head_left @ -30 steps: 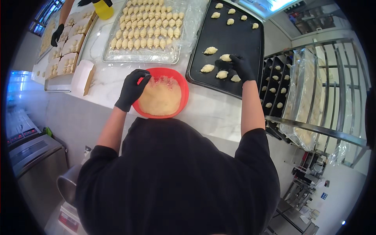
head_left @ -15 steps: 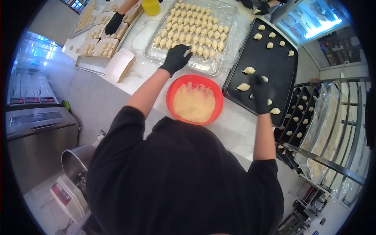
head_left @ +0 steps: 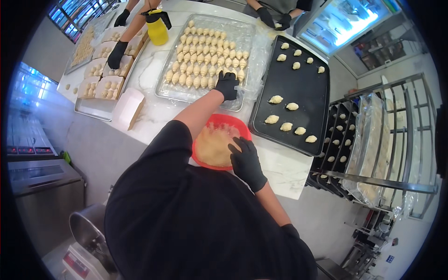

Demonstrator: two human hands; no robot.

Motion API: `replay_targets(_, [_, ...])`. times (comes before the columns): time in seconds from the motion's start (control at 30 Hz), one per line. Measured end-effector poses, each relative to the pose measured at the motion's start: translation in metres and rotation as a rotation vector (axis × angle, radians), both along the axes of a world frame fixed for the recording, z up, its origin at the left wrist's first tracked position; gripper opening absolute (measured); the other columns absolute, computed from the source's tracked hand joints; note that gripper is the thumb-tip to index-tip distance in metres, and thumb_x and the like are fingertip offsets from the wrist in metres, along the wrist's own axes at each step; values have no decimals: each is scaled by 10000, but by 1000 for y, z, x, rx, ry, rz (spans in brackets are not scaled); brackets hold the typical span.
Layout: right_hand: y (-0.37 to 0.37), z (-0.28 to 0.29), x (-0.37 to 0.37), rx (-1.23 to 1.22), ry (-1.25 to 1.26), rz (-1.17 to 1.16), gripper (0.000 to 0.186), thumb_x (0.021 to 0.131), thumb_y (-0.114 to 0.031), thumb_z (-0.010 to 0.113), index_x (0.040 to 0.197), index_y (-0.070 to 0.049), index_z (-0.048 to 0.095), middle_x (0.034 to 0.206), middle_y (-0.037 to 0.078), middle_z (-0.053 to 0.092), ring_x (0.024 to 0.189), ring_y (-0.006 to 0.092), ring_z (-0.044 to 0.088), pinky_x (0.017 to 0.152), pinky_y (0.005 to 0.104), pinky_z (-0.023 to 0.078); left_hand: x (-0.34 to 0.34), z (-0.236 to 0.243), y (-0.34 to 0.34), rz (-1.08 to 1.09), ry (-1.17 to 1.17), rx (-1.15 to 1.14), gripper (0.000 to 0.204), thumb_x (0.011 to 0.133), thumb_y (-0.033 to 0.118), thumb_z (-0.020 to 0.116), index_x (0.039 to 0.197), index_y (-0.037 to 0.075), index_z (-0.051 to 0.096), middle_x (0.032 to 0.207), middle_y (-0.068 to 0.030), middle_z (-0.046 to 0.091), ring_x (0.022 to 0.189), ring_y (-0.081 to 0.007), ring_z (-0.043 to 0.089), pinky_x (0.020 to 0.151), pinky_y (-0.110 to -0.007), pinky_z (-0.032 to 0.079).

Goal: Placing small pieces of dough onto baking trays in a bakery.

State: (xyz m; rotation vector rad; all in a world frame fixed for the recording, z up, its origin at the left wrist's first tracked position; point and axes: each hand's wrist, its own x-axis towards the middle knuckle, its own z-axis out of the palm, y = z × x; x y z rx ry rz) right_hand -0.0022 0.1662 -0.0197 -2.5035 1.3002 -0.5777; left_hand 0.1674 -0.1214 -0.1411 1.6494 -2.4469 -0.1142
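Observation:
My left hand (head_left: pixel 227 85), in a black glove, reaches out to the near right corner of a clear film-lined tray (head_left: pixel 168 88). Its fingers curl down over one of the rows of pale shaped dough pieces (head_left: pixel 205 58). My right hand (head_left: pixel 245 161), also gloved, rests with fingers spread on the near right rim of a red bowl (head_left: pixel 235 122). The bowl holds pale crumbs (head_left: pixel 212 147). A black baking tray (head_left: pixel 298 79) right of the bowl carries several coated pieces (head_left: pixel 285 126), spaced apart.
Across the marble counter (head_left: pixel 154 112), another person's gloved hand (head_left: pixel 116 55) works at small boxes of pastries. A yellow spray bottle (head_left: pixel 157 28) stands nearby. A third person's gloved hands (head_left: pixel 275 19) are at the top. A tray rack (head_left: pixel 373 154) stands on the right, a metal bowl (head_left: pixel 88 228) lower left.
My left hand moved from the red bowl out to the clear tray. My right hand came back from the black baking tray to the bowl's rim.

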Motion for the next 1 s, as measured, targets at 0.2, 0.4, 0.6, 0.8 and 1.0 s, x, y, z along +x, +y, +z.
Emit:
replay_targets(0.2, [12, 4, -5, 54, -161, -35, 347, 836, -93, 671, 1181, -56, 687, 1340, 173, 631, 1197, 372, 593, 1016, 434, 478, 4, 13, -4, -47, -19, 92, 515, 722, 384, 716, 1181, 151, 702, 1321, -197, 549, 1241, -401, 487, 1118, -703, 253])
replay_targets(0.4, [18, 11, -12, 108, -210, -74, 335, 846, -56, 684, 1181, -49, 697, 1330, 169, 637, 1159, 367, 605, 981, 435, 499, 0, 27, -3, -117, -208, 52, 580, 707, 436, 744, 1206, 148, 680, 1304, -205, 559, 1188, -410, 520, 1094, -685, 275])
replay_targets(0.6, [24, 16, -19, 54, -251, -121, 330, 856, -45, 690, 1186, -62, 703, 1324, 147, 641, 1133, 348, 613, 963, 422, 508, 11, 24, -6, -161, -165, 57, 604, 706, 467, 767, 1216, 158, 669, 1255, -169, 612, 1162, -384, 555, 1072, -633, 308])
replay_targets(0.8, [29, 8, -27, 71, -334, -112, 327, 861, -30, 697, 1187, -64, 707, 1326, 122, 642, 1129, 318, 618, 949, 400, 519, 15, 19, 3, -169, 4, 99, 640, 704, 419, 823, 1261, 171, 630, 1203, -102, 672, 1156, -342, 592, 1051, -567, 358])
replay_targets(1.0, [29, 0, -28, 69, -398, -99, 323, 861, -19, 700, 1182, -55, 707, 1286, 115, 669, 1112, 302, 641, 932, 383, 533, 12, 26, 19, -141, -12, -18, 520, 735, 368, 821, 1192, 151, 701, 1195, -88, 709, 1160, -298, 611, 1065, -535, 350])
